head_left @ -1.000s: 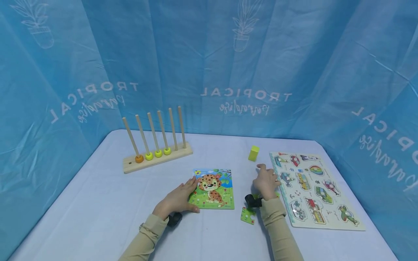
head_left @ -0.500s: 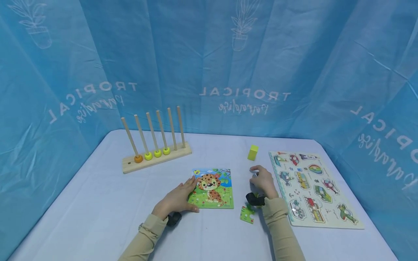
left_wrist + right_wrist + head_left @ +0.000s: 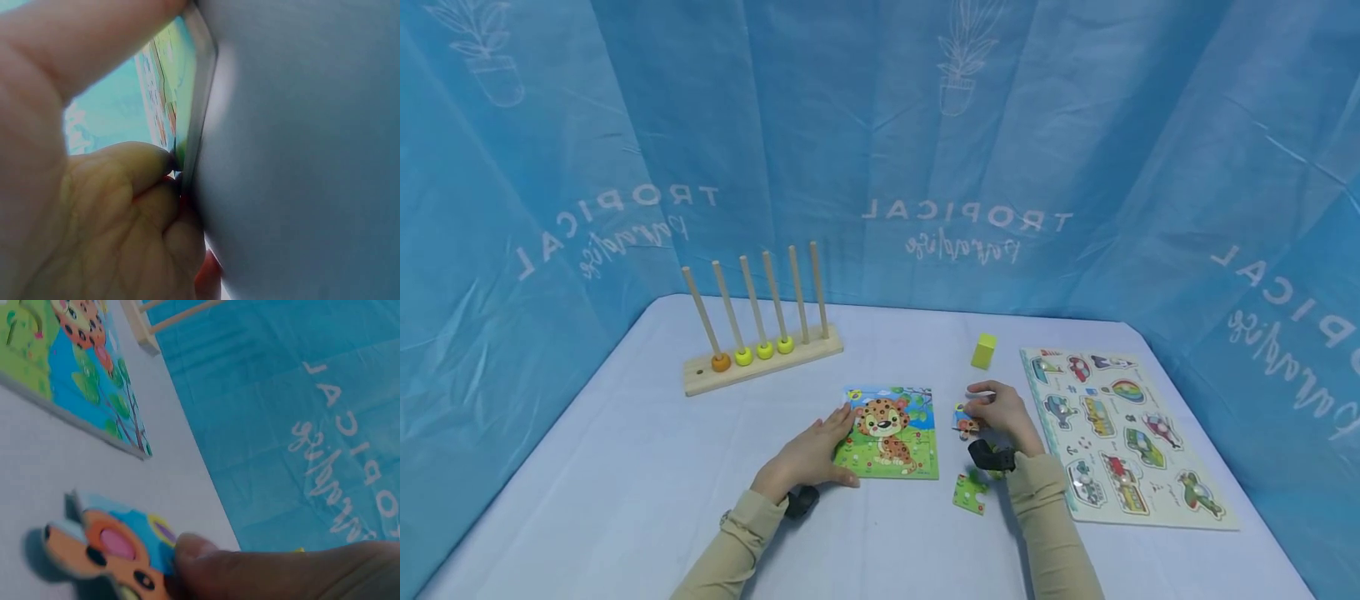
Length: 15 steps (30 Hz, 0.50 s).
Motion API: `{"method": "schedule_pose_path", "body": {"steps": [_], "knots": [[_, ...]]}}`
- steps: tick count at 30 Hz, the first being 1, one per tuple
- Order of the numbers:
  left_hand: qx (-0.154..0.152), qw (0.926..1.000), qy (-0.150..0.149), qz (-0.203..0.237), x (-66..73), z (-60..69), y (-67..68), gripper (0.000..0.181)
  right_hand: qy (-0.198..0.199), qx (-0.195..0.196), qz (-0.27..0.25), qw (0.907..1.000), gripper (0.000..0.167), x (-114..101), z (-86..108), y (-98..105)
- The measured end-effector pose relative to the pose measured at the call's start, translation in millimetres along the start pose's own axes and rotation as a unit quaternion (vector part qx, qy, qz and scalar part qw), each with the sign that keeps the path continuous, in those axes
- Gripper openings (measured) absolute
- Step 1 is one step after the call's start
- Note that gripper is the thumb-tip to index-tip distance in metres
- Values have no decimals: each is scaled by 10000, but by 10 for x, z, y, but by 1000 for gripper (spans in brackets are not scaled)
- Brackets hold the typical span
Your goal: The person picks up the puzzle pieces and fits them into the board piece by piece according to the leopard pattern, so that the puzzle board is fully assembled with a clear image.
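A jigsaw board (image 3: pixel 891 454) with a leopard picture lies flat at the middle of the table. My left hand (image 3: pixel 805 458) rests against its left edge, thumb near the lower left corner; in the left wrist view the fingers touch the board's edge (image 3: pixel 201 94). To the right of the board, my right hand (image 3: pixel 1006 412) pinches a blue and orange puzzle piece (image 3: pixel 125 540) with a leopard ear on it. Thumb and piece show close up in the right wrist view. A green puzzle piece (image 3: pixel 967 496) lies below the right wrist, with more green partly hidden under it.
A wooden bead rack (image 3: pixel 763 367) with upright pegs and several beads stands at the back left. A yellow-green block (image 3: pixel 983 352) stands behind the right hand. A white vehicle puzzle board (image 3: pixel 1112 467) lies at the right. Blue cloth (image 3: pixel 880 150) hangs around the table.
My right hand has moved left toward the leopard board, and its fingers have closed on the puzzle piece, now visible. The left hand stays in place.
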<state>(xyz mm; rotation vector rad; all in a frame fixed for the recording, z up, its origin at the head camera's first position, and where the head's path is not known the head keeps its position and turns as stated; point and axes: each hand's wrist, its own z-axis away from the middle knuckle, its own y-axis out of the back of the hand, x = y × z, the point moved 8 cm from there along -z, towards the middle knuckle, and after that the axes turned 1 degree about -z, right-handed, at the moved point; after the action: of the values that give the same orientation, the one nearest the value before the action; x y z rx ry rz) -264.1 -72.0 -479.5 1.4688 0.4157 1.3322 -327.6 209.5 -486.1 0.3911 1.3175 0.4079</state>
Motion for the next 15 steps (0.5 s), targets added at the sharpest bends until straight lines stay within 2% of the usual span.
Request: {"method": "schedule_pose_path", "body": {"steps": [3, 7, 10, 15], "knots": [[0, 10000, -65, 65, 15, 18, 8, 105, 156, -204, -369, 9990, 35, -75, -32, -112], [-13, 9999, -89, 67, 11, 28, 3, 104, 438, -487, -843, 9943, 37, -267, -56, -361], [-12, 10000, -58, 34, -4, 23, 5, 105, 663, -590, -942, 9916, 37, -443, -62, -580], [-18, 10000, -59, 34, -8, 4, 4, 104, 943, -765, -809, 9893, 34, -691, -55, -936]]}}
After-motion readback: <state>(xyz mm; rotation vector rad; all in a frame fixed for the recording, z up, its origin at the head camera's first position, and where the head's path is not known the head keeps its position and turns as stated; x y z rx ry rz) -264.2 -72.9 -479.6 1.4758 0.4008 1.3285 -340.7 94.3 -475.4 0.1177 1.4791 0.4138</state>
